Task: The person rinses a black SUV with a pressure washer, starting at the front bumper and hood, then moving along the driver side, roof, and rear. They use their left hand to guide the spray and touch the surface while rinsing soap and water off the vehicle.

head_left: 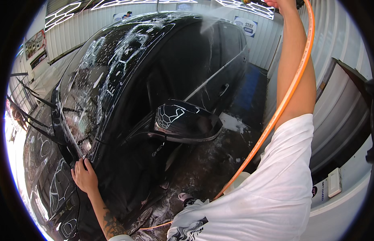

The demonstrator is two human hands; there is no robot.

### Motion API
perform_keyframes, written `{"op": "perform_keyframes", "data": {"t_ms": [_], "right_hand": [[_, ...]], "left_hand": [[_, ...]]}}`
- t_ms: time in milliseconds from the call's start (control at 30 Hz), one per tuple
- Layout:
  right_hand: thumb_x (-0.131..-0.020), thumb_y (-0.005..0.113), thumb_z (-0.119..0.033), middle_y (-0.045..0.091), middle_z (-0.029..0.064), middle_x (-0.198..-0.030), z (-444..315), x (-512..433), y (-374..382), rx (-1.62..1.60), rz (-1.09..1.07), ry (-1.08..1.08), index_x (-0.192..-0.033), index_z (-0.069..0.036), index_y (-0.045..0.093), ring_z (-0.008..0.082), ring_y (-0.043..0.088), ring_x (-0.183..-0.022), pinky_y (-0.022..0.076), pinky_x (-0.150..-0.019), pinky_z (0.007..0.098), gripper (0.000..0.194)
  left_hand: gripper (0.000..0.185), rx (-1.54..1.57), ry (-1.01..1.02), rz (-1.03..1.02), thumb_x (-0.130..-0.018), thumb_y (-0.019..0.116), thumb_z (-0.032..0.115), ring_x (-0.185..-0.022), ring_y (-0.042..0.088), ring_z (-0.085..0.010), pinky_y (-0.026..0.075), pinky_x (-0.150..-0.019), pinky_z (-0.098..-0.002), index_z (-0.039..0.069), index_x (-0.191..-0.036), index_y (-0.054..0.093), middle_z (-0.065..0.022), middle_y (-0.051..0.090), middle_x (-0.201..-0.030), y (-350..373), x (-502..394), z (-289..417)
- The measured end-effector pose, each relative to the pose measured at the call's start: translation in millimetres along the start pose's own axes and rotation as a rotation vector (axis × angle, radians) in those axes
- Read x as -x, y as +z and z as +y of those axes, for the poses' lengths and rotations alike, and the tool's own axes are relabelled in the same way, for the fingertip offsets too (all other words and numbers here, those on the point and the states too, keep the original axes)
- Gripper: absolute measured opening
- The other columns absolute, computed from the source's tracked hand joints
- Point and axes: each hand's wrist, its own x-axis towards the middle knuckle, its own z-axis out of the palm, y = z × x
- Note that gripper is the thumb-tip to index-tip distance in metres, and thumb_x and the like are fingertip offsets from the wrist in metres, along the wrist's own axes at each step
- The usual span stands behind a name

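Observation:
A wet black car (181, 69) with foam on its windshield (93, 69) fills the left and middle of the head view. My left hand (85, 175) rests at the windshield's lower corner, fingers against the edge; whether it grips anything cannot be told. My right hand (272, 3) is raised at the top edge, mostly cut off, by a partly seen spray gun (246, 1). Water sprays from there over the roof and side windows. An orange hose (291, 87) hangs down along my right arm. The black side mirror (187, 122) stands out between my arms.
Raised wiper arms (39, 120) stick out at the left. Foam lies on the wet floor (202, 162). A pale bucket (239, 182) stands beside my shirt, partly hidden. A corrugated metal wall (340, 36) runs along the right. Part of a person (127, 14) shows beyond the roof.

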Motion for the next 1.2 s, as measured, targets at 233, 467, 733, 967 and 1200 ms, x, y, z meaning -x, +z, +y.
{"op": "perform_keyframes", "data": {"t_ms": [233,467,733,967,1200], "right_hand": [[-0.090,0.052,-0.024,0.072,0.0223,-0.070,86,-41,4,-0.117,0.075,0.004,-0.089,0.006,0.070,0.0298,0.071,-0.054,0.0584,-0.047,0.0385,0.035],[-0.090,0.054,-0.029,0.070,0.0197,-0.068,185,-87,4,-0.119,0.087,0.029,-0.091,0.006,0.071,0.0260,0.069,-0.050,0.0549,-0.042,0.0360,0.039],[-0.091,0.053,-0.032,0.072,0.0197,-0.070,290,-127,-7,-0.126,0.199,0.164,-0.093,0.005,0.071,0.0261,0.070,-0.051,0.0578,-0.044,0.0340,0.041],[-0.091,0.057,-0.021,0.077,0.0160,-0.081,356,-136,-37,-0.139,0.161,0.128,-0.100,0.006,0.076,0.0186,0.076,-0.070,0.0633,-0.065,0.0264,0.034],[-0.093,0.055,-0.021,0.078,0.0179,-0.086,397,-145,-67,-0.080,0.184,0.203,-0.104,0.006,0.075,0.0195,0.077,-0.071,0.0637,-0.063,0.0271,0.036]], "left_hand": [[0.044,-0.023,0.006,-0.025,-0.112,0.046,0.037,-0.129,0.064,-0.0324,0.038,-0.120,-0.0480,0.004,-0.128,0.071,-0.0132,0.073,-0.132,9,0,-5],[0.048,-0.032,-0.036,-0.048,-0.113,0.044,0.038,-0.131,0.062,-0.0341,0.036,-0.122,-0.0453,0.002,-0.132,0.070,-0.0169,0.071,-0.135,18,0,-16],[0.052,-0.023,-0.132,-0.078,-0.114,0.038,0.041,-0.128,0.062,-0.0340,0.036,-0.121,-0.0454,0.004,-0.132,0.070,-0.0155,0.071,-0.134,33,-3,-39],[0.049,-0.202,0.067,-0.136,-0.114,0.034,0.031,-0.133,0.059,-0.0370,0.038,-0.117,-0.0461,0.001,-0.142,0.061,-0.0173,0.068,-0.139,51,-2,-77],[0.047,-0.256,0.002,-0.226,-0.113,0.033,0.022,-0.139,0.056,-0.0362,0.042,-0.116,-0.0464,0.005,-0.153,0.051,-0.0174,0.060,-0.152,59,-13,-94]]}}
